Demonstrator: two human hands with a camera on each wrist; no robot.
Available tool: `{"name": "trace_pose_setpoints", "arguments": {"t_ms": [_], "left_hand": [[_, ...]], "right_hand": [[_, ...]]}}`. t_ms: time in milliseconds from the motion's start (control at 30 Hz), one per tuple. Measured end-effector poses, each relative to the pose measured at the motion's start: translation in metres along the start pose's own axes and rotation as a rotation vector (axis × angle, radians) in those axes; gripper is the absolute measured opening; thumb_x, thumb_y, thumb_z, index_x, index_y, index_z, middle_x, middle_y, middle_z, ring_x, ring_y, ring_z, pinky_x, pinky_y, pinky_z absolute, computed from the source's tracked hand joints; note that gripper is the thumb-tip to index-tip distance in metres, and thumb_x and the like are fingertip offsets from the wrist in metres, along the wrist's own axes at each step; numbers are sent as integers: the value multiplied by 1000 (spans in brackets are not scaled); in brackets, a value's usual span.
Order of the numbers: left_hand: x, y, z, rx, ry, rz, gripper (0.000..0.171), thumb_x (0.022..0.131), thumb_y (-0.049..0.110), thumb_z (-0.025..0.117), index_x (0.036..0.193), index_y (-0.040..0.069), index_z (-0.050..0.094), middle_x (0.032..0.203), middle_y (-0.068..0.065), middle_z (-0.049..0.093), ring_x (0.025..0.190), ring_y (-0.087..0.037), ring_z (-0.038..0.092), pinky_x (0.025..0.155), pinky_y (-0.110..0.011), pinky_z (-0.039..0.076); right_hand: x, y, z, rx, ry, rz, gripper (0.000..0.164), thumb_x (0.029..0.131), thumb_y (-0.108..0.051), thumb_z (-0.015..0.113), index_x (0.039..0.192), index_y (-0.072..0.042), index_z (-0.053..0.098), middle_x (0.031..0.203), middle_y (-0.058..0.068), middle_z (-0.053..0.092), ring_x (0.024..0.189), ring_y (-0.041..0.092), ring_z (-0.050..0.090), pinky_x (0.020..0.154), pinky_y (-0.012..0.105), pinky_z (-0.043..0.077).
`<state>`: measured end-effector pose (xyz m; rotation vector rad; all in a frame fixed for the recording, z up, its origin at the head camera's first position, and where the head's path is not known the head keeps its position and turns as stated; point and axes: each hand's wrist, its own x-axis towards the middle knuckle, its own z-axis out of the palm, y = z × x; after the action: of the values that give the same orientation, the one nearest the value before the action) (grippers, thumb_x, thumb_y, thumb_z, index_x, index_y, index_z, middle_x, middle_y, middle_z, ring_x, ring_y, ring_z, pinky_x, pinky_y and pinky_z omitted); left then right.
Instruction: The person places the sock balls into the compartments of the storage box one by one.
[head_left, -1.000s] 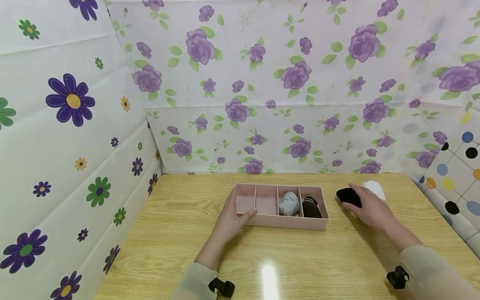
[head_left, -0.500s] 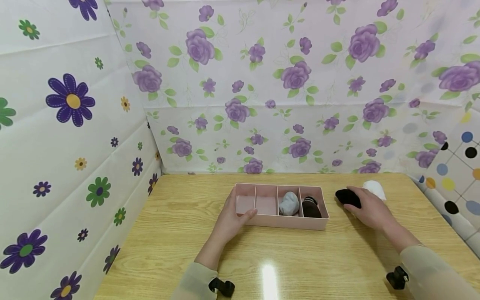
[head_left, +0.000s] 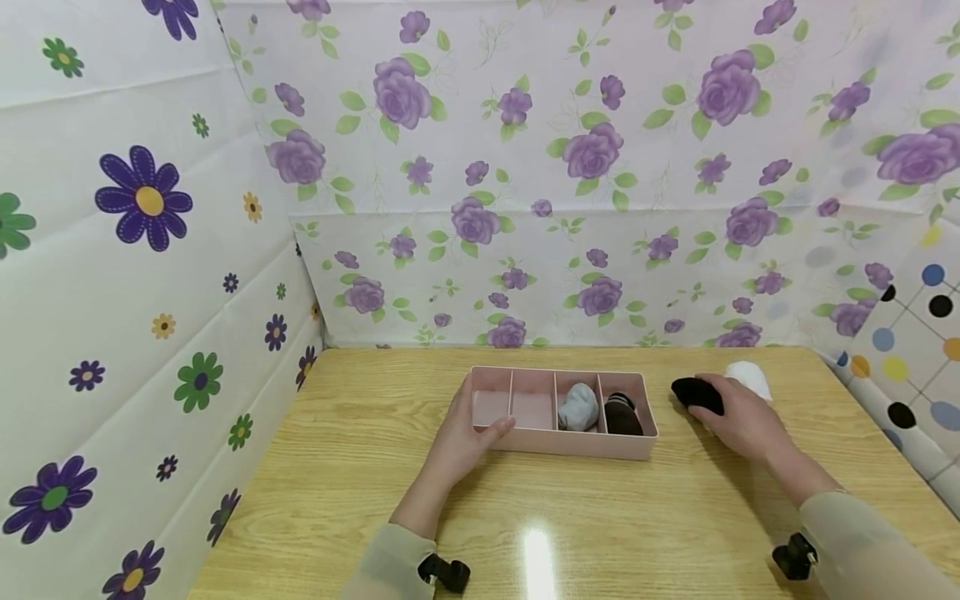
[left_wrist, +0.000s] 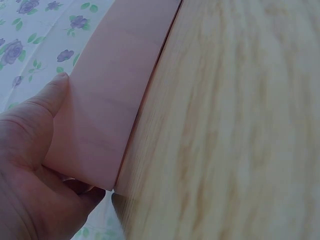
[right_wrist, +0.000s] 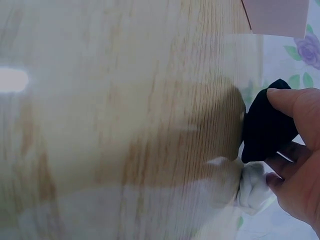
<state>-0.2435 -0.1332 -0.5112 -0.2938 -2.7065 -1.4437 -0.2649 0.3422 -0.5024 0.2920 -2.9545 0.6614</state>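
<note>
Black cloth point(head_left: 696, 395) stays pinched in the right fingers point(head_left: 726, 388), left fingers point(head_left: 459, 405) still gripping the pink box point(head_left: 566, 443).

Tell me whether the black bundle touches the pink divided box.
Apart: the head view shows wooden tabletop between the black bundle and the right end of the pink divided box.

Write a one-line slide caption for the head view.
Left hand holds a pink divided box while the right hand grips a black bundle near a white one.
</note>
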Motion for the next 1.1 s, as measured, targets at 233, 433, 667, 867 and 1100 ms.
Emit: {"name": "trace_pose_setpoints", "arguments": {"t_ms": [233,433,667,867,1100], "left_hand": [[0,1,1,0,6,-6,111,102,45,82,177,5,12,180,-22,22,162,-46,29,129,-64,30],[2,1,1,2,1,-18,111,102,45,82,178,7,11,181,-20,20,163,-45,28,129,-63,29],[2,0,1,8,0,-17,114,100,52,81,178,10,10,181,-20,20,163,-45,28,129,-63,29],[1,-2,2,-4,0,-18,112,102,49,81,178,8,10,181,-20,20,163,-45,28,129,-64,29],[1,-2,1,2,2,-13,114,100,53,81,178,8,10,181,-20,20,163,-45,28,129,-63,29]], "right_hand": [[-1,0,-2,6,4,12,66,109,-32,73,159,5,49,150,42,52,134,64,51,103,80,44],[-2,-1,-3,36,35,3,67,110,-36,71,158,6,50,149,41,54,133,62,53,102,79,45],[-4,-5,-5,58,51,12,72,112,-44,67,159,7,47,153,40,50,138,62,48,107,80,40],[-3,-10,-8,88,61,17,74,112,-46,66,162,5,46,156,38,49,141,62,46,109,80,39],[-4,-22,-16,125,52,26,79,112,-53,62,165,3,41,160,37,45,141,63,45,106,81,40]]}}
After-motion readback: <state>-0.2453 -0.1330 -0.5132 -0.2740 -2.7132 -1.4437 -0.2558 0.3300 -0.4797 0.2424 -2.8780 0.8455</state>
